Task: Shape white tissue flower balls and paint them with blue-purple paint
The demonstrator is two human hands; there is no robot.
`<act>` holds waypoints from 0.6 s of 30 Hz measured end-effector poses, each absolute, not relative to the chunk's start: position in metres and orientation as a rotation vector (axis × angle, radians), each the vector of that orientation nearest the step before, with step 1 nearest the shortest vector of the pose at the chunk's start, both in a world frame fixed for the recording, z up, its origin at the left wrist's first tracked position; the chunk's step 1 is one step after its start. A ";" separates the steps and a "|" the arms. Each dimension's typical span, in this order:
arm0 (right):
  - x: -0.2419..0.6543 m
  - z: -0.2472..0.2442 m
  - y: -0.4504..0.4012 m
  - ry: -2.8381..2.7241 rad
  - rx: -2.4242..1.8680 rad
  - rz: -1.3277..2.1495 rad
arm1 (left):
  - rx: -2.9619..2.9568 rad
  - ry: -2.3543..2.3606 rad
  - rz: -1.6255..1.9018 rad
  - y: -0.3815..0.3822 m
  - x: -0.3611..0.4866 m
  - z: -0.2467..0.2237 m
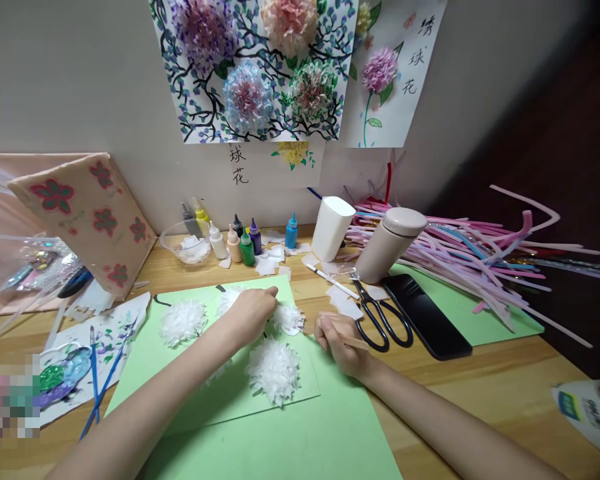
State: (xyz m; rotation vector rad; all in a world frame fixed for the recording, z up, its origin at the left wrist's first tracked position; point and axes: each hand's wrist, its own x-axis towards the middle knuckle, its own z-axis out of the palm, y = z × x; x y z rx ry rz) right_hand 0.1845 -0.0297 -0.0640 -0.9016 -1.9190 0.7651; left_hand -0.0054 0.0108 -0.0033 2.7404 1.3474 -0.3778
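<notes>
White paper flower, small, at 2 o'clock on green card; my left hand beside it, half-curled, grip unclear; right hand closed round wooden stick, at 3 o'clock.

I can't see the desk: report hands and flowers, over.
Left hand over green card; right hand gripping wooden stick; white paper flowers on card; black-handled scissors beside right hand.

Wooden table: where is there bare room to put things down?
Bare wood lies between right forearm, phone and white labelled object; the near part of the lower green sheet, beside the left forearm, is free. Crowded: the back, with paint bottles; the left, with brushes.
</notes>
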 end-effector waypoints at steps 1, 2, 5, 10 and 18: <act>0.184 -0.064 -0.030 -1.941 -0.899 0.752 | 2.737 1.349 -0.384 0.010 -0.005 -0.002; 0.184 -0.063 -0.030 -1.958 -0.901 0.745 | 2.735 1.349 -0.387 0.010 -0.005 -0.002; 0.182 -0.062 -0.029 -1.983 -0.924 0.762 | 2.738 1.340 -0.387 0.010 -0.005 -0.001; 0.181 -0.063 -0.027 -1.976 -0.943 0.791 | 2.756 1.321 -0.395 0.011 -0.005 -0.003; 0.182 -0.062 -0.025 -1.964 -0.963 0.822 | 2.764 1.315 -0.393 0.010 -0.005 -0.004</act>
